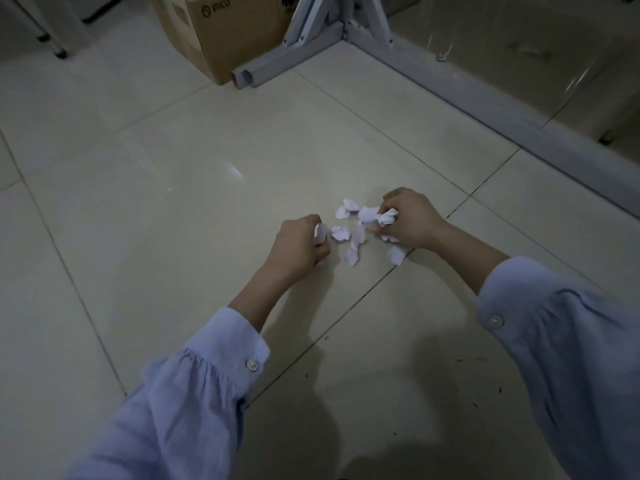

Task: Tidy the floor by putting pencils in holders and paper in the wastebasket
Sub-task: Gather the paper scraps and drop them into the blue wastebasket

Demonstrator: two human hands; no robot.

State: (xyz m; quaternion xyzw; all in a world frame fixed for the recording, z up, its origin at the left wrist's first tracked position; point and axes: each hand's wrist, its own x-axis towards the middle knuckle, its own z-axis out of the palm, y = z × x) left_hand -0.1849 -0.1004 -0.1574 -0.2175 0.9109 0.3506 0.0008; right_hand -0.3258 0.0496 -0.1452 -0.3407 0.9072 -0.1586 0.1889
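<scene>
Several crumpled white paper scraps (pixel 353 233) lie on the pale tiled floor (pixel 173 188) between my two hands. My left hand (pixel 298 244) rests on the floor just left of the heap, fingers closed around a white paper scrap (pixel 320 233). My right hand (pixel 408 218) sits at the heap's right side, closed on crumpled paper (pixel 386 216), with more scraps under and beside it. One scrap (pixel 396 254) lies just below the right hand. No pencils, holders or wastebasket are in view.
A cardboard box (pixel 221 32) stands at the back of the floor. A white metal frame foot (pixel 273 65) lies next to it, and a long white rail (pixel 502 109) runs diagonally to the right edge. Dark specks (pixel 471 358) dot the tile near me.
</scene>
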